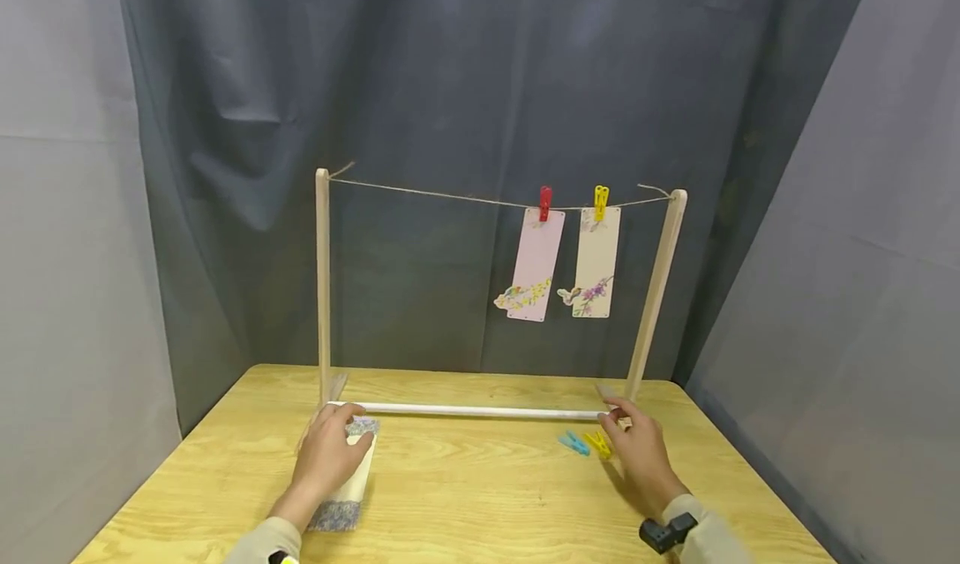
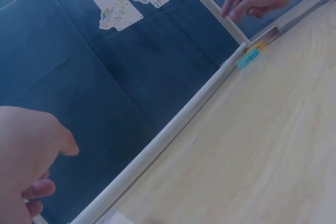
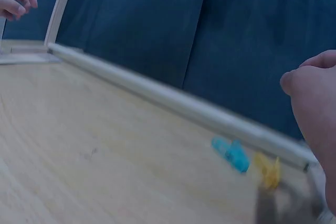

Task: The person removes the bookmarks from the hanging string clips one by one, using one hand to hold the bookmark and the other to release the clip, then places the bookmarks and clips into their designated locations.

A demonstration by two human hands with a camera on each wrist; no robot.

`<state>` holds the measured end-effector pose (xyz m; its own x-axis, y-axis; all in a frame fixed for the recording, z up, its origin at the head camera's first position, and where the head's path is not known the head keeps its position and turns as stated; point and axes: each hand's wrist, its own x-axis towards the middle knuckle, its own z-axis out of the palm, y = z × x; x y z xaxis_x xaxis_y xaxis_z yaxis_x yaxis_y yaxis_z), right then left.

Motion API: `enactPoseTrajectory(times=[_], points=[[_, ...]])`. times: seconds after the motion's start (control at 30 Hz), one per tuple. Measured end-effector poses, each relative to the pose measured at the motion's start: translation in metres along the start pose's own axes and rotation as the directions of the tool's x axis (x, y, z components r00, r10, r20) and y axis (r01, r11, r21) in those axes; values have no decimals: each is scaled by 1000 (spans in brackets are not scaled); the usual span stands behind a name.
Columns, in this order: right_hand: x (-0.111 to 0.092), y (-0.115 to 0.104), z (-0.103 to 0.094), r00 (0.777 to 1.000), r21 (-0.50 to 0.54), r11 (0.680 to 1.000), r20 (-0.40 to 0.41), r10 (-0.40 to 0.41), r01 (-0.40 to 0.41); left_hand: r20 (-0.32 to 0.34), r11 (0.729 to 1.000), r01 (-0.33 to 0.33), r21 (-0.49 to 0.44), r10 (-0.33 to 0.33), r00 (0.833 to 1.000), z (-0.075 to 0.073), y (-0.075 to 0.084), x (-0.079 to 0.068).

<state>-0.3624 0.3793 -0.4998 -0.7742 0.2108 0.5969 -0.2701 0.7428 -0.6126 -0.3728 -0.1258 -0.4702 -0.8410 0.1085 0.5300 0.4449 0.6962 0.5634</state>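
Note:
My left hand [image 1: 330, 454] hovers near the left end of the white bar [image 1: 480, 411], its fingers loosely bent and holding nothing. Partly hidden beneath it, a cream bookmark [image 1: 360, 479] with patterned grey-purple ends lies on the table. At the bar's other end is my right hand [image 1: 637, 449], its fingers relaxed and nothing in them, beside the right post. Close to that hand, a blue clothespin [image 1: 574, 443] and a yellow clothespin [image 1: 598, 444] lie on the table.
A twine line [image 1: 435, 192] joins the wooden left post [image 1: 323, 281] and right post [image 1: 657, 289]. From it hang a pink bookmark [image 1: 537, 256] under a red clothespin [image 1: 545, 202] and a cream bookmark [image 1: 597, 252] under another yellow clothespin [image 1: 601, 202]. Dark curtain behind.

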Motion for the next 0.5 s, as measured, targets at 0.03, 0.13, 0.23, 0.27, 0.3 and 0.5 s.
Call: enactPoseTrajectory(times=[0.03,0.13,0.23,0.27,0.3,0.5], points=[[3,-4,-3,1000,8,1000,6,3,-3,1,1000,-1,-13,1,1000,1,1,3],[13,-15,-13,1000,11,1000,10,-8,8,-10,999,-17,-36,17,1000,2,5,12],[23,-25,-23,999,18,999,21,-44,43,-32,997,-49,-51,48,998,3,9,23],[26,-28,-26,998,27,998,23,-53,53,-41,996,-65,-55,62,997,3,11,26],[30,-31,-30,998,34,997,22,-67,66,-50,995,-81,-61,78,996,4,13,30],[54,-50,-48,994,32,993,2,-111,111,-39,979,-160,-126,156,987,8,28,54]])
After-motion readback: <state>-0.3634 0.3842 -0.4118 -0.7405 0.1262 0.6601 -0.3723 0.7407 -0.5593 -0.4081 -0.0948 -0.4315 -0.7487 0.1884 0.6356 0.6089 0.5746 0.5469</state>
